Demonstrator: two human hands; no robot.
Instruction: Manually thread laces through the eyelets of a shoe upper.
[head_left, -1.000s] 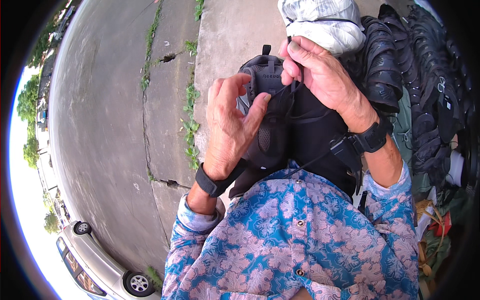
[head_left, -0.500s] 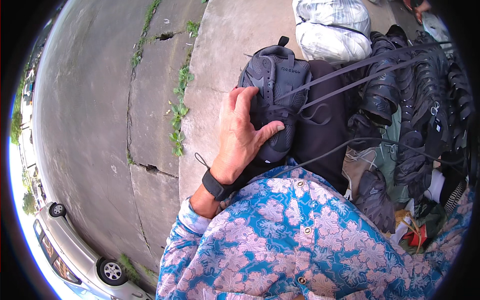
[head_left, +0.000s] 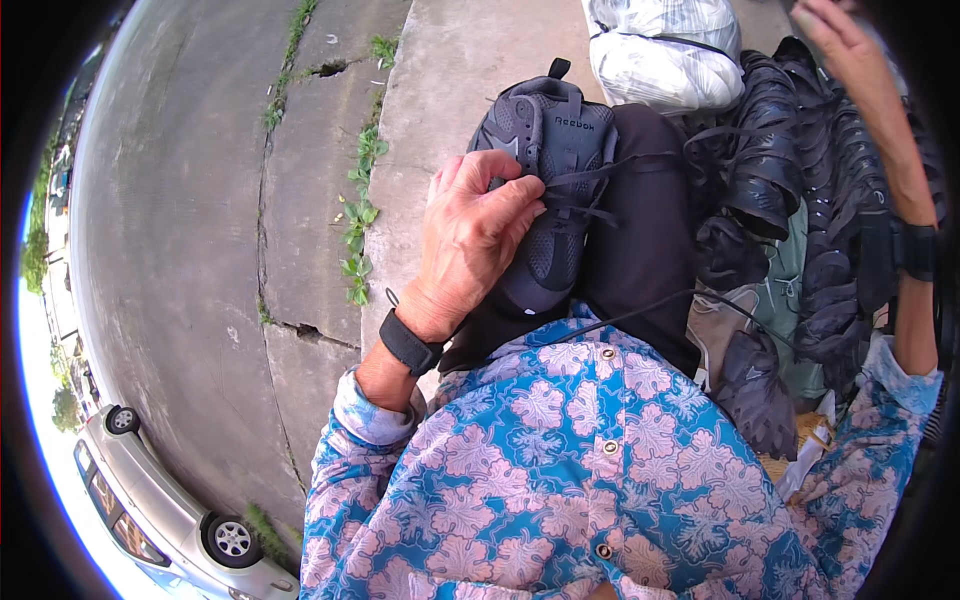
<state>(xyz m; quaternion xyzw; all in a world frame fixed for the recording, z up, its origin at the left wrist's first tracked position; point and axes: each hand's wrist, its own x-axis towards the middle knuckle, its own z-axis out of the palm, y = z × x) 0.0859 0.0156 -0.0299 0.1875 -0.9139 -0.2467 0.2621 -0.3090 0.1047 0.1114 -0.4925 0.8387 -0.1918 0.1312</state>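
Observation:
A dark grey sneaker (head_left: 560,225) lies across my lap, its toe toward me and its heel loop away. Over its eyelets my left hand (head_left: 475,225) is closed, thumb and fingertips pinching a dark shoelace (head_left: 590,175) near the tongue. Loose lace ends trail rightward over my dark trouser leg (head_left: 645,240). Far off at the upper right, my right hand (head_left: 840,40) is raised above the rows of shoes, its fingers stretched out. Nothing is visible in that hand, though its fingertips lie close to the picture's edge.
Rows of dark shoes (head_left: 765,175) line the right side. A white plastic-wrapped bundle (head_left: 670,65) stands beyond my knees. A black cord (head_left: 640,312) crosses my lap. Left is a concrete ledge (head_left: 430,110), then pavement with weeds and a parked silver car (head_left: 160,490).
The laces, pulled taut to the right before, now hang slack. My left hand went from spreading over the shoe to pinching at the lace. My right arm has come into view.

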